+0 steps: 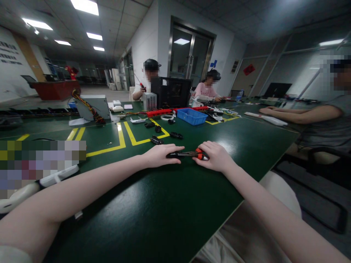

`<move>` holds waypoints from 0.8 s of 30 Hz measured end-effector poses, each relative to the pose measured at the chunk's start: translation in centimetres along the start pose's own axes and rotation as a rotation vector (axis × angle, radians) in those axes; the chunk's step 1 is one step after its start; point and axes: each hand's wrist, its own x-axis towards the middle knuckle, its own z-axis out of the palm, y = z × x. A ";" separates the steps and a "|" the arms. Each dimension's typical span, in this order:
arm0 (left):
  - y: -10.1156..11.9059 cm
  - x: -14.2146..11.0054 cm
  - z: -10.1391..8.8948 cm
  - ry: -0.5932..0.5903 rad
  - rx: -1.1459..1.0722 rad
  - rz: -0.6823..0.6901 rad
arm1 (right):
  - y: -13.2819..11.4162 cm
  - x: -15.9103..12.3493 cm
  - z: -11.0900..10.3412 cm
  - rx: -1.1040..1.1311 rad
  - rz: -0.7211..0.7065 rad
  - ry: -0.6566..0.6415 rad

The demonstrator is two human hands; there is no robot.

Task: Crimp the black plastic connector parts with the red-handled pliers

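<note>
In the head view, my right hand (216, 155) is wrapped round the orange-and-black handles of a pair of pliers (202, 155). The metal jaws point left and reach a small black plastic part (173, 155). My left hand (160, 155) holds that part between thumb and fingers, low over the green table. Whether the jaws grip the part or only touch it, I cannot tell. Beyond my left hand lie several similar black plastic pieces (176, 135), some inside a yellow-taped outline.
A blue tray (192, 117) stands past my hands on the green table (131, 204). Behind it are a black computer case (172, 93) and red strips. A grey power supply (93, 107) with bundled wires stands left. Several people sit around the table.
</note>
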 end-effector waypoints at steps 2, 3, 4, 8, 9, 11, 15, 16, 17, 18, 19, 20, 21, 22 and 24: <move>0.0 0.0 0.0 0.008 0.003 0.005 | 0.0 0.0 0.0 0.000 0.005 0.003; 0.0 -0.1 0.0 0.011 0.005 0.008 | 0.0 0.0 0.1 -0.001 0.005 0.004; 0.0 -0.1 0.0 0.011 0.008 0.012 | 0.1 0.0 0.1 -0.002 0.005 0.004; 0.0 -0.1 0.0 0.011 0.013 0.025 | 0.1 0.0 0.1 -0.007 0.002 -0.002; 0.0 -0.1 0.0 0.010 0.014 0.026 | 0.1 0.0 0.1 -0.007 0.002 -0.005; 0.1 -0.1 -0.1 0.005 0.012 0.023 | 0.1 -0.1 0.1 -0.006 0.003 -0.010; 0.4 0.0 -0.2 -0.014 -0.007 0.011 | 0.1 -0.1 0.1 0.002 0.008 -0.015; 0.4 0.0 -0.2 -0.015 -0.010 0.010 | 0.1 -0.1 0.2 0.004 0.010 -0.015; 0.4 0.0 -0.3 -0.015 -0.013 0.010 | 0.1 -0.1 0.2 0.006 0.011 -0.017; 0.4 0.0 -0.3 -0.014 -0.014 0.011 | 0.1 -0.1 0.1 0.009 0.011 -0.019; 0.4 0.0 -0.3 -0.013 -0.014 0.012 | 0.2 -0.1 0.1 0.011 0.011 -0.020; 0.4 0.0 -0.3 -0.014 -0.014 0.012 | 0.2 -0.1 0.1 0.012 0.011 -0.022; 0.4 0.0 -0.3 -0.015 -0.013 0.011 | 0.2 -0.1 0.1 0.011 0.012 -0.024; 0.4 0.0 -0.3 -0.017 -0.011 0.008 | 0.1 -0.1 0.1 0.010 0.013 -0.028; 0.4 0.0 -0.3 -0.019 -0.007 0.002 | 0.1 -0.1 0.0 0.008 0.016 -0.037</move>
